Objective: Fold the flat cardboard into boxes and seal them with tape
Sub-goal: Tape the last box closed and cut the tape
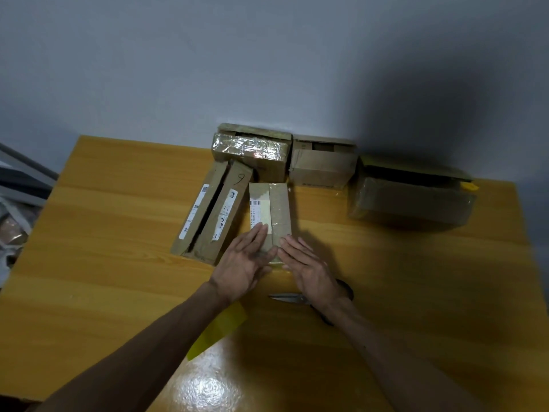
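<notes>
A wooden counter (118,233) stands against a grey wall. At its right rear sits a big film-wrapped box (410,200), and two more cartons (252,150) (322,165) stand along the wall. A long flat carton (212,212) lies left of centre with its top flaps apart. Just beside it, mid-counter, lies the small taped box (271,212). The left hand (246,260) and right hand (309,269) lie on its near end, released, with straight fingers, grasping nothing. Scissors (288,298) lie under the right wrist, and a yellow strip (219,328) lies under the left forearm.
</notes>
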